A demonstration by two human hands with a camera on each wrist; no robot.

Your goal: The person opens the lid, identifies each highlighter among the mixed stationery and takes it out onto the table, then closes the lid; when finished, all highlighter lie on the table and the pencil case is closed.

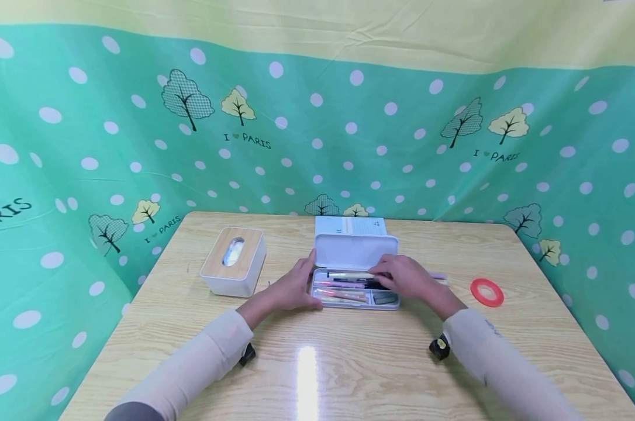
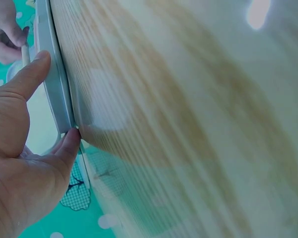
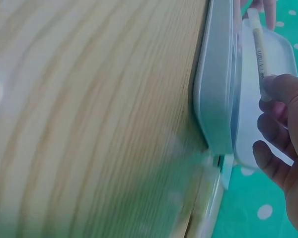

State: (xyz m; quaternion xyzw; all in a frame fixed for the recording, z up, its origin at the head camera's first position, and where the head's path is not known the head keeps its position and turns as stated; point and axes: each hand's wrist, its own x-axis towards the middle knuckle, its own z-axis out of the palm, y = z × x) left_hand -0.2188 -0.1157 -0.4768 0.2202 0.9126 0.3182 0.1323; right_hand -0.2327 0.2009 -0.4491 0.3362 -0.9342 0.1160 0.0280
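Note:
An open white pencil case (image 1: 355, 251) lies on the table with its lid raised at the back. Inside are several pens (image 1: 341, 295) and a grey block (image 1: 385, 298) in the front right compartment. My left hand (image 1: 294, 286) grips the case's left end, thumb along the front wall (image 2: 54, 84) and fingers round the back corner. Between thumb and forefinger, my right hand (image 1: 404, 275) pinches one end of a cream-coloured pen (image 3: 260, 54) with a barcode. That pen lies lengthwise over the rear compartment; the other right fingers are loosely bent.
A tissue box (image 1: 225, 272) with a wooden top stands to the left. Behind the raised lid is a light blue book or box (image 1: 349, 225). Right of the case lie a purple pen (image 1: 438, 276) and a red tape roll (image 1: 475, 290). A dotted green curtain (image 1: 317, 158) hangs behind the table.

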